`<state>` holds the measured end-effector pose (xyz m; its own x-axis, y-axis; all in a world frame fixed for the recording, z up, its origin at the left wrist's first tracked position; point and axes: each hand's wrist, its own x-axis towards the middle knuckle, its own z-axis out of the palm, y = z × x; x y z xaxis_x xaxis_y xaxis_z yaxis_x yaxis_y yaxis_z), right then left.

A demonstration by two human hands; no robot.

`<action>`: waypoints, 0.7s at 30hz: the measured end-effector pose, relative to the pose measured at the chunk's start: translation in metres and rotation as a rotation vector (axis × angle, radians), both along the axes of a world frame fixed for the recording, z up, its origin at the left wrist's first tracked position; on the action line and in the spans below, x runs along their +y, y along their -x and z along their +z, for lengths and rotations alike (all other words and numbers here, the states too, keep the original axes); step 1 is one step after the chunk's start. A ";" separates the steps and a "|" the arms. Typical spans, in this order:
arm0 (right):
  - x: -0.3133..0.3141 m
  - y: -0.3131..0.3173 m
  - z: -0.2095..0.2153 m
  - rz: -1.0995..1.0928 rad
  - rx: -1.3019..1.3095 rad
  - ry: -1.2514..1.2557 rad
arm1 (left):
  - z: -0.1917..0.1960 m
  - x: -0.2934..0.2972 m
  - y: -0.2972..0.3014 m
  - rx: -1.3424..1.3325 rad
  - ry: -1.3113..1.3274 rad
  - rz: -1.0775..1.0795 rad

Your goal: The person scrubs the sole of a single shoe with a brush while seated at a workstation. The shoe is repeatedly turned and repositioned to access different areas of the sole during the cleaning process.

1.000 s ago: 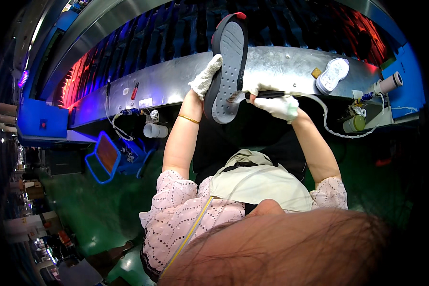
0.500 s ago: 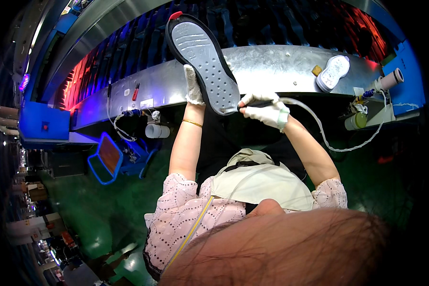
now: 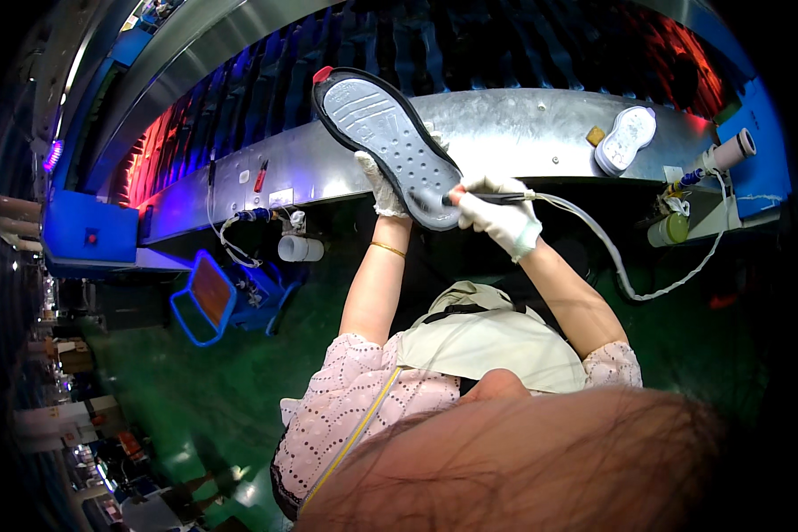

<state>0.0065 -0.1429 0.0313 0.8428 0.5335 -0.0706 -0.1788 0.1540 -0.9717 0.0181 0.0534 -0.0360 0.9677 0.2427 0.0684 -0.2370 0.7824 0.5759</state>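
Observation:
In a white glove, my left hand point(image 3: 383, 188) grips a shoe sole point(image 3: 386, 133) from beneath, thumb at its left edge and fingertips showing past its right edge. The sole has a grey, dimpled inner face, a raised black rim and a red tip at its far end. My gloved right hand point(image 3: 504, 220) is closed round a thin black-handled brush point(image 3: 496, 199). The brush's tip meets the sole's near end, where the surface looks wet. From the handle, a clear hose point(image 3: 598, 235) trails off to the right.
A metal ledge point(image 3: 505, 133) runs along a dark slatted conveyor point(image 3: 470, 49). On the ledge lie a white sole point(image 3: 627, 140), a small yellowish block point(image 3: 595, 136) and a red-handled tool point(image 3: 261, 176). White cups point(image 3: 300, 248) hang below. A blue-framed stand point(image 3: 206, 297) is at the left.
The sole has come nearer and tilted, its near end shifting right. The brush has moved from the sole's near tip onto its inner face, and the hose has swung lower.

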 end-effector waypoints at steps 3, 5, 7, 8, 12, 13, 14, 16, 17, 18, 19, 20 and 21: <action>0.006 0.006 0.004 -0.096 -0.377 0.046 | -0.004 -0.005 0.000 -0.016 0.031 -0.008; 0.006 0.012 0.006 -0.029 -0.553 0.176 | -0.003 -0.007 -0.001 -0.017 0.020 -0.027; 0.007 0.014 0.005 0.036 -0.159 0.053 | -0.003 -0.007 -0.001 -0.029 0.030 -0.064; 0.008 0.012 0.004 0.037 -0.007 0.054 | -0.003 -0.008 0.000 -0.021 0.027 -0.068; 0.016 -0.003 -0.005 -0.174 -0.361 -0.017 | -0.016 -0.008 0.000 -0.041 -0.050 -0.041; 0.019 -0.005 -0.006 -0.116 -0.335 0.079 | -0.021 -0.009 -0.001 0.028 -0.064 -0.002; 0.017 -0.007 -0.007 -0.097 -0.529 0.155 | -0.025 -0.008 -0.004 0.096 -0.084 0.029; 0.013 -0.010 -0.005 -0.019 -0.151 -0.015 | -0.031 -0.005 -0.010 0.044 -0.064 -0.025; 0.005 -0.015 -0.003 -0.005 0.126 -0.180 | -0.032 -0.001 -0.014 0.108 -0.108 0.009; 0.000 -0.022 -0.001 -0.116 0.113 -0.138 | -0.031 0.005 -0.019 0.202 -0.161 0.052; -0.007 -0.031 0.001 -0.161 0.130 -0.149 | -0.028 0.012 -0.028 0.209 -0.116 0.126; -0.012 -0.041 0.001 -0.228 0.121 -0.188 | -0.023 0.023 -0.035 0.151 0.115 0.168; -0.016 -0.048 -0.001 -0.236 0.137 -0.204 | -0.019 0.034 -0.040 0.034 0.159 0.168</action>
